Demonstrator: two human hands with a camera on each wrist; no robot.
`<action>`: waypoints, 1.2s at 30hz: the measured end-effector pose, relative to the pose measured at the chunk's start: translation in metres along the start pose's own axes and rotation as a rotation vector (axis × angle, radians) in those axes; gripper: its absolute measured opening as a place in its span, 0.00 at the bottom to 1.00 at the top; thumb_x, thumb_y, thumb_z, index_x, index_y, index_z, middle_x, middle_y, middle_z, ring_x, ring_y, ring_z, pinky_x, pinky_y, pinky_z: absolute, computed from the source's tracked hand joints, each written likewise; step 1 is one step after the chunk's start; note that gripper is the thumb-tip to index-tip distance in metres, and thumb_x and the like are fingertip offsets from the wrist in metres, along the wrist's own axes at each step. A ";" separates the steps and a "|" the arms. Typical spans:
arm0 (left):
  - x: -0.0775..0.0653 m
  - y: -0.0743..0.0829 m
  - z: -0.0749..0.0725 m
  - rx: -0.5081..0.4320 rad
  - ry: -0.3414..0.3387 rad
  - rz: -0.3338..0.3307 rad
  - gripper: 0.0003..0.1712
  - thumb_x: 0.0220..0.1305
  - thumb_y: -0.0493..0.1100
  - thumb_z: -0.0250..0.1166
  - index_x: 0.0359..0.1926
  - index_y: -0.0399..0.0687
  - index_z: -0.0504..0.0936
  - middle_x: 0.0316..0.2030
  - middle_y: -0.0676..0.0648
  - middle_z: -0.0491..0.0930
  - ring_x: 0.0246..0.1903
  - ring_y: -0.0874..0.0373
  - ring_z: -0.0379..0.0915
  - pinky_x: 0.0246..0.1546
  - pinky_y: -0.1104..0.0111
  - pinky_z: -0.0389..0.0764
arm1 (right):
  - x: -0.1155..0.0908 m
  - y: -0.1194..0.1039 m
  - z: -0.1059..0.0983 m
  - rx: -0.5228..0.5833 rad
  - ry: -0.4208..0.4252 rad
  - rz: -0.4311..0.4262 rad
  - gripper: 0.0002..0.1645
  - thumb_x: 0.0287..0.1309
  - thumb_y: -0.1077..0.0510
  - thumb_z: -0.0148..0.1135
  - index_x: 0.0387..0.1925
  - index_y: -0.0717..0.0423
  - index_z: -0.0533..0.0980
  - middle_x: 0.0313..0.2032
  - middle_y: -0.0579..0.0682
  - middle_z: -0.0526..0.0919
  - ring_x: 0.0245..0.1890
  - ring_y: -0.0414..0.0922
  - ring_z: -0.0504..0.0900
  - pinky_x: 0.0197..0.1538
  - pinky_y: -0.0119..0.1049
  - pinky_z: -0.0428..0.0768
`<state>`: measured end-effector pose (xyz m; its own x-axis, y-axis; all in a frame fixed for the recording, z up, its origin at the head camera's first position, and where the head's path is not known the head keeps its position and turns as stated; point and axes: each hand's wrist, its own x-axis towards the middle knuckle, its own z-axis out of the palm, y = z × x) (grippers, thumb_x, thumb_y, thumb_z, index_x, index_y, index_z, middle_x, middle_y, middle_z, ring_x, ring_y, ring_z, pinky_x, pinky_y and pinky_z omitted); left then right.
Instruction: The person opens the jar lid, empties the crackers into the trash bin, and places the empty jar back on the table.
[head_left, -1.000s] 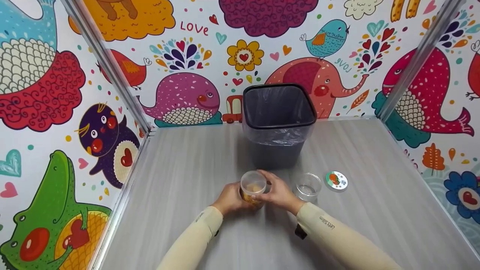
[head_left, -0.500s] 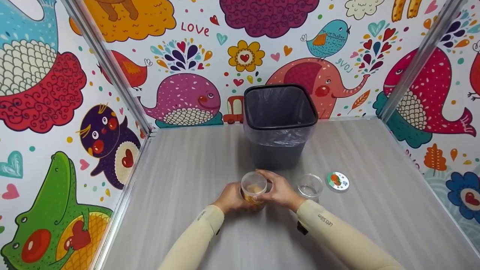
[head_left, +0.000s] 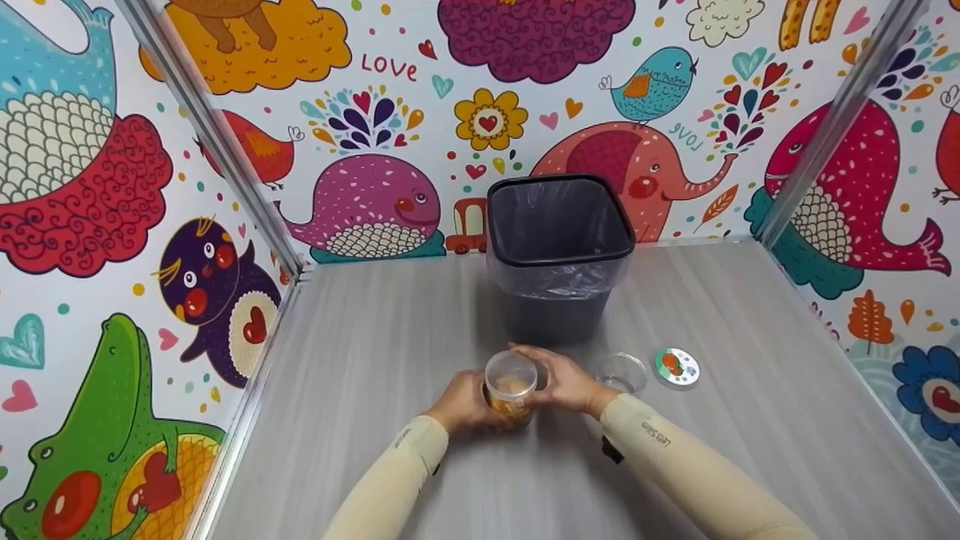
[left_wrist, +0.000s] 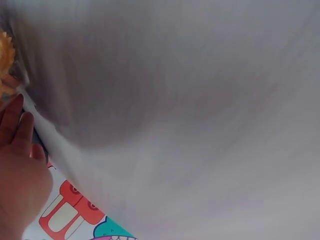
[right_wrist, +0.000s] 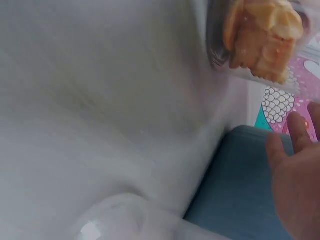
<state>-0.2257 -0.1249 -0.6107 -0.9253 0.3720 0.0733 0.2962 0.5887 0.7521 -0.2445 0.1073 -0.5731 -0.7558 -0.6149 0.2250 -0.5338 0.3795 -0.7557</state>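
Note:
Above the table's middle, a clear plastic jar [head_left: 511, 384] of golden, ridged biscuits [right_wrist: 267, 42] is held between the two hands, its round top facing up. The left hand [head_left: 466, 401] grips the jar's left side; in the left wrist view some of its fingers [left_wrist: 22, 132] show beside it. The right hand [head_left: 564, 381] holds the other side, thumb in front and fingers reaching behind the rim. Several right fingers [right_wrist: 299, 131] stand apart from the jar in the right wrist view. Close to the right wrist is a clear plastic cup [head_left: 624, 367], partly covered by that hand.
A dark bin [head_left: 559, 307] with a clear liner stands behind the hands. A round lid [head_left: 676, 367] with an orange fruit picture lies right of the cup. Printed panels [head_left: 375, 202] and metal posts [head_left: 810, 142] enclose the grey table [head_left: 360, 337].
The right hand has shifted slightly to the right on the jar and covers more of the cup beside it. Its thumb shows less in front. The left hand keeps its grip.

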 end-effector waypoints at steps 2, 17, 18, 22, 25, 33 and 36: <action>-0.001 0.001 0.000 -0.013 -0.001 -0.004 0.36 0.27 0.51 0.88 0.43 0.48 0.85 0.33 0.59 0.83 0.34 0.63 0.79 0.41 0.66 0.80 | -0.002 -0.001 0.002 0.029 0.020 0.014 0.54 0.41 0.49 0.79 0.71 0.56 0.66 0.69 0.48 0.69 0.68 0.49 0.67 0.68 0.50 0.61; -0.005 0.002 0.000 0.006 0.007 0.015 0.38 0.32 0.53 0.86 0.47 0.44 0.84 0.38 0.55 0.85 0.39 0.61 0.80 0.45 0.64 0.80 | -0.016 -0.016 0.038 0.060 0.349 0.064 0.52 0.41 0.50 0.83 0.66 0.64 0.69 0.61 0.60 0.75 0.61 0.57 0.73 0.61 0.55 0.71; -0.005 0.002 0.001 0.008 0.010 0.018 0.38 0.32 0.54 0.86 0.47 0.44 0.84 0.37 0.56 0.85 0.38 0.62 0.80 0.45 0.65 0.80 | -0.016 -0.016 0.037 0.049 0.342 0.070 0.52 0.41 0.49 0.83 0.66 0.64 0.69 0.61 0.60 0.75 0.61 0.57 0.73 0.61 0.54 0.71; -0.003 0.002 0.001 0.021 0.024 0.034 0.37 0.31 0.54 0.86 0.46 0.45 0.85 0.36 0.56 0.85 0.37 0.62 0.79 0.44 0.65 0.80 | -0.015 -0.017 0.031 0.020 0.297 0.076 0.53 0.42 0.46 0.82 0.66 0.64 0.69 0.62 0.59 0.75 0.62 0.55 0.73 0.62 0.52 0.71; -0.001 0.004 -0.001 0.025 0.011 0.035 0.37 0.31 0.54 0.87 0.45 0.46 0.85 0.36 0.57 0.84 0.37 0.62 0.79 0.44 0.65 0.80 | -0.013 -0.017 0.022 0.032 0.237 0.069 0.54 0.43 0.45 0.81 0.67 0.65 0.67 0.63 0.59 0.73 0.62 0.55 0.72 0.63 0.52 0.70; 0.000 0.002 -0.002 -0.015 -0.019 -0.007 0.37 0.28 0.49 0.88 0.45 0.48 0.84 0.35 0.59 0.84 0.37 0.63 0.78 0.44 0.66 0.79 | -0.004 -0.011 -0.001 0.171 0.007 0.078 0.54 0.43 0.54 0.80 0.70 0.62 0.64 0.65 0.55 0.73 0.62 0.53 0.72 0.65 0.53 0.66; -0.001 0.003 -0.002 -0.028 -0.025 -0.015 0.37 0.26 0.47 0.88 0.44 0.48 0.84 0.34 0.59 0.83 0.36 0.63 0.78 0.44 0.66 0.79 | -0.004 -0.010 -0.002 0.204 -0.021 0.080 0.54 0.45 0.55 0.80 0.71 0.61 0.63 0.65 0.55 0.73 0.62 0.54 0.72 0.65 0.54 0.64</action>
<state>-0.2245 -0.1251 -0.6069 -0.9233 0.3814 0.0453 0.2752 0.5746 0.7708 -0.2369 0.1072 -0.5655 -0.7832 -0.6038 0.1482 -0.3830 0.2809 -0.8800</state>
